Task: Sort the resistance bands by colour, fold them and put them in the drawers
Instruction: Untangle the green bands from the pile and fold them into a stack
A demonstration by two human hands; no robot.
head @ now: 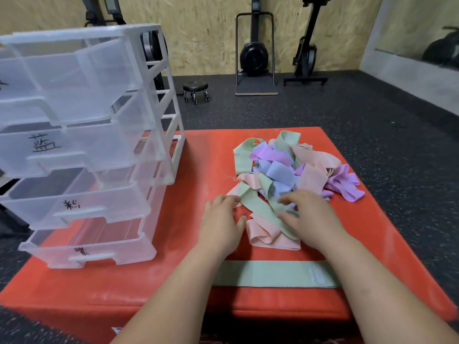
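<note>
Head view, hands: left hand spread, fingertips touching a green band; right hand pinches the same band.
Bands: tangled pile centre right on the red pad; flat green band at lower centre.
Drawers: left of frame.
Risk: pulling could drag looped pink bands along, mixing colours.

Soft, even indoor light, dimmer toward twelve o'clock. Pale sheen on the red pad at six. Wide-angle distortion bows the drawer unit at nine; detail slightly soft throughout.
</note>
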